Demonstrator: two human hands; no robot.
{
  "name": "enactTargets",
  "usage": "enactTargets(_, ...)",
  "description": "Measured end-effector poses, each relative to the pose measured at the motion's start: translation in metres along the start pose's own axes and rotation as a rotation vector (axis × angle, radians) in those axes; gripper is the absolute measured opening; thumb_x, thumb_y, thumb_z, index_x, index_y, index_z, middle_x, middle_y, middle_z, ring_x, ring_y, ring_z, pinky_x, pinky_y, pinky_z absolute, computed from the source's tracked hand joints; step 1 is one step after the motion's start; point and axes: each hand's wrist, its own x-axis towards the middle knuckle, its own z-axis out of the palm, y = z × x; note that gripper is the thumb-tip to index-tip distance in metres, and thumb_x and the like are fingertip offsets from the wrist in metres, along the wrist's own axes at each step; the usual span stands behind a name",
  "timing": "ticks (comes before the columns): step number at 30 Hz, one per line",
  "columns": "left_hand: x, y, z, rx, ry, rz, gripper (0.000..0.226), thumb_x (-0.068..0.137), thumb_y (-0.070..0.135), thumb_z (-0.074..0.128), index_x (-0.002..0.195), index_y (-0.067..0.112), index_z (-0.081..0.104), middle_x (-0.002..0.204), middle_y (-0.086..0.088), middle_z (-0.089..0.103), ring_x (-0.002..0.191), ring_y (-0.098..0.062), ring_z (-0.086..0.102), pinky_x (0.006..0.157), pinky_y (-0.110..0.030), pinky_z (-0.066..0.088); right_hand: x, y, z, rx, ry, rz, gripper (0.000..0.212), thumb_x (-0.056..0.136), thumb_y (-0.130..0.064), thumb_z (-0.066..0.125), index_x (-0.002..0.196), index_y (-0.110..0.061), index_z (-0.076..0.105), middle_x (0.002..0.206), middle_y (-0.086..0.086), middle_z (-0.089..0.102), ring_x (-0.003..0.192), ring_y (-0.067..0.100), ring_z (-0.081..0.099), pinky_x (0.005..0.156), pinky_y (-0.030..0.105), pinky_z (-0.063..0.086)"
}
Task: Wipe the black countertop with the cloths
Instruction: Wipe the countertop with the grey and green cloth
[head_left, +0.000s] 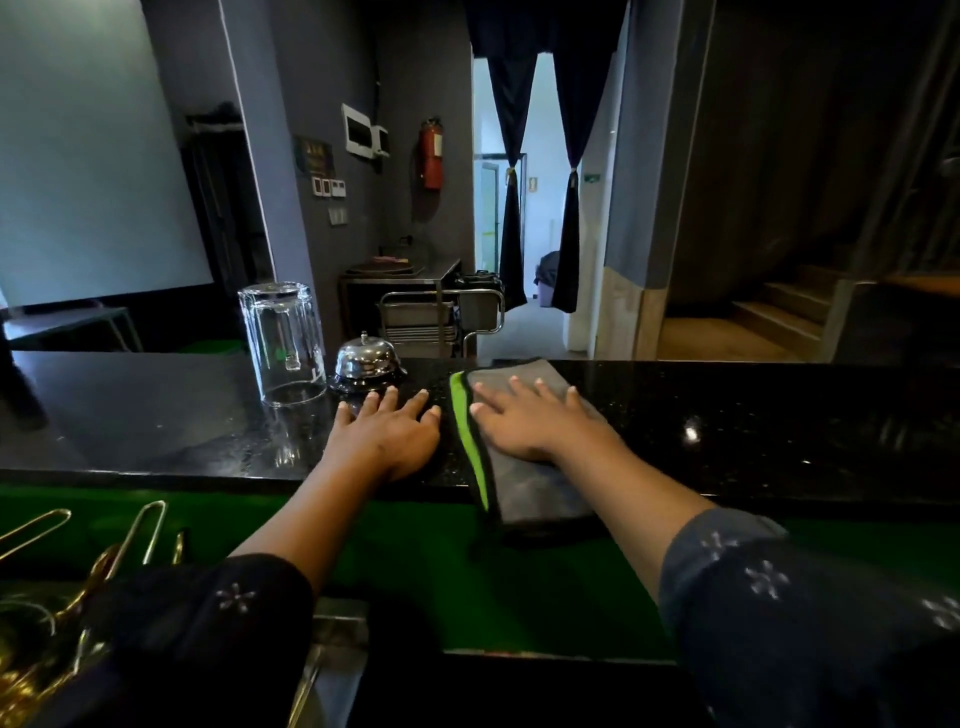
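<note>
The black countertop (727, 415) runs across the middle of the head view. A grey cloth with a green edge (540, 493) lies folded on it and hangs a little over the near edge. My right hand (524, 421) presses flat on the cloth with its fingers spread. My left hand (387, 434) rests flat on the bare counter just left of the cloth, fingers straight, holding nothing.
An upturned clear glass (283, 343) and a chrome service bell (366, 364) stand on the counter just beyond my left hand. Brass bar tools (78, 551) lie at the lower left on the green lower shelf (415, 545). The counter's right side is bare.
</note>
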Motion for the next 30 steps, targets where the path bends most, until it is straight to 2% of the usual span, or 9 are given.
enactTargets(4, -0.005, -0.001, -0.003, 0.013, -0.015, 0.018, 0.057, 0.098, 0.054, 0.011, 0.153, 0.038, 0.007, 0.162, -0.001, -0.001, 0.149, -0.022, -0.003, 0.118, -0.051, -0.004, -0.047, 0.037, 0.000, -0.005, -0.011, -0.019, 0.055, 0.097, -0.065, 0.013, 0.151, -0.053, 0.006, 0.165, -0.007, 0.000, 0.151, 0.025, 0.000, 0.116, 0.058, -0.005)
enactTargets(9, -0.002, 0.002, 0.003, -0.002, -0.008, 0.006, 0.058, 0.097, 0.056, 0.011, 0.153, 0.039, 0.007, 0.162, -0.001, -0.001, 0.149, -0.023, -0.003, 0.117, -0.053, -0.004, -0.033, 0.105, -0.012, -0.013, -0.005, 0.221, 0.058, 0.095, -0.068, 0.010, 0.151, -0.053, 0.007, 0.165, -0.005, 0.000, 0.151, 0.028, 0.002, 0.115, 0.060, -0.002)
enactTargets(12, 0.003, 0.002, -0.001, -0.005, -0.001, 0.002, 0.060, 0.096, 0.058, 0.012, 0.153, 0.039, 0.009, 0.162, -0.003, 0.000, 0.149, -0.025, -0.002, 0.117, -0.056, -0.003, -0.003, 0.091, -0.018, -0.009, 0.022, 0.316, 0.059, 0.096, -0.064, 0.011, 0.153, -0.047, 0.008, 0.165, 0.002, 0.000, 0.150, 0.034, 0.002, 0.115, 0.064, -0.002)
enactTargets(14, 0.001, 0.003, -0.001, -0.011, -0.011, 0.004, 0.060, 0.096, 0.058, 0.012, 0.153, 0.039, 0.010, 0.162, -0.003, 0.001, 0.149, -0.025, -0.001, 0.117, -0.056, -0.003, 0.007, 0.062, -0.016, -0.005, 0.026, 0.310, 0.060, 0.098, -0.059, 0.014, 0.155, -0.041, 0.009, 0.165, 0.008, 0.002, 0.149, 0.038, 0.003, 0.114, 0.066, -0.002)
enactTargets(18, -0.002, 0.002, -0.002, -0.009, -0.014, 0.007, 0.060, 0.095, 0.059, 0.012, 0.153, 0.039, 0.010, 0.162, -0.003, 0.001, 0.149, -0.025, -0.001, 0.117, -0.056, -0.003, -0.010, 0.005, 0.000, -0.015, -0.007, 0.082, 0.059, 0.097, -0.064, 0.012, 0.153, -0.046, 0.007, 0.165, 0.005, 0.001, 0.150, 0.034, 0.000, 0.115, 0.063, -0.005)
enactTargets(21, -0.001, -0.001, -0.001, 0.017, -0.009, 0.030, 0.061, 0.095, 0.060, 0.010, 0.152, 0.039, 0.008, 0.162, -0.003, 0.001, 0.149, -0.024, -0.002, 0.117, -0.055, -0.004, -0.042, 0.019, 0.002, -0.008, 0.003, -0.037, 0.057, 0.096, -0.067, 0.013, 0.151, -0.052, 0.008, 0.165, -0.007, 0.003, 0.151, 0.024, 0.002, 0.117, 0.058, -0.003)
enactTargets(26, 0.006, 0.000, 0.003, 0.030, -0.009, 0.025, 0.061, 0.095, 0.059, 0.011, 0.153, 0.039, 0.008, 0.162, -0.004, 0.000, 0.149, -0.026, -0.002, 0.115, -0.058, -0.005, -0.037, 0.074, -0.009, -0.019, -0.005, 0.096, 0.057, 0.095, -0.069, 0.011, 0.150, -0.054, 0.008, 0.165, -0.008, 0.002, 0.151, 0.024, 0.003, 0.116, 0.058, -0.001)
enactTargets(30, 0.007, 0.001, 0.003, 0.033, -0.007, 0.016, 0.061, 0.095, 0.060, 0.012, 0.153, 0.039, 0.009, 0.162, -0.004, 0.001, 0.149, -0.027, -0.001, 0.115, -0.059, -0.004, 0.006, 0.061, -0.010, 0.001, 0.010, 0.195, 0.059, 0.096, -0.066, 0.013, 0.153, -0.048, 0.009, 0.165, 0.001, 0.001, 0.151, 0.032, 0.002, 0.115, 0.063, -0.003)
